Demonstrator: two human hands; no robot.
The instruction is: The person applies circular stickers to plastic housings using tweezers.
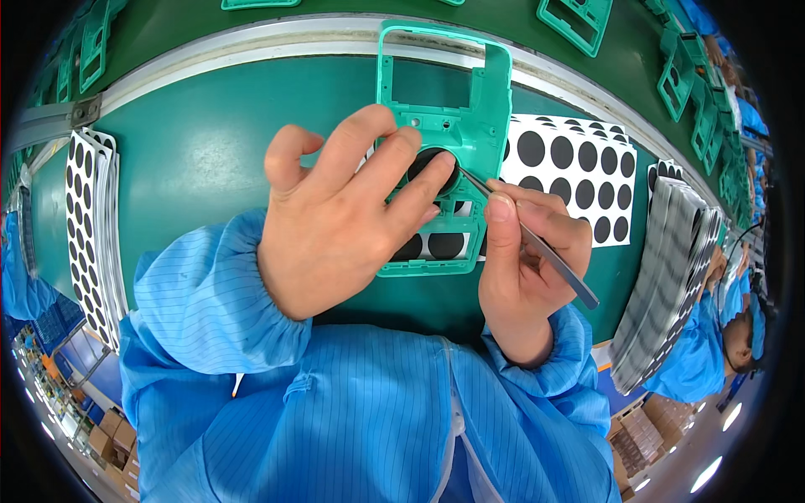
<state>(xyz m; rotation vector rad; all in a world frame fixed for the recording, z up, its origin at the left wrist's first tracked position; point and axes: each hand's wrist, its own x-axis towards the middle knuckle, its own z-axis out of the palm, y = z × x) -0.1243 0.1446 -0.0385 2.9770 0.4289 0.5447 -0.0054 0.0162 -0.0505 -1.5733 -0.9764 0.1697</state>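
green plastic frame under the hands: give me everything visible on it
The green plastic frame looks like a moulded teal housing: a large rectangular window at its far end, a round opening mid-body, a lower window showing black dots beneath. It lies flat on the green work surface, partly over a white sheet of black round stickers. The left hand presses a black round sticker at the round opening; the right hand holds tweezers whose tip reaches that opening.

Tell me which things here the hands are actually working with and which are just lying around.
In use:
- green plastic frame, steadied by the left hand
- black round sticker under the left fingertips
- tweezers in the right hand
- sticker sheet under the frame

Lying about:
- stack of sticker sheets at left
- stack of sheets at right
- spare green frames on the belt behind
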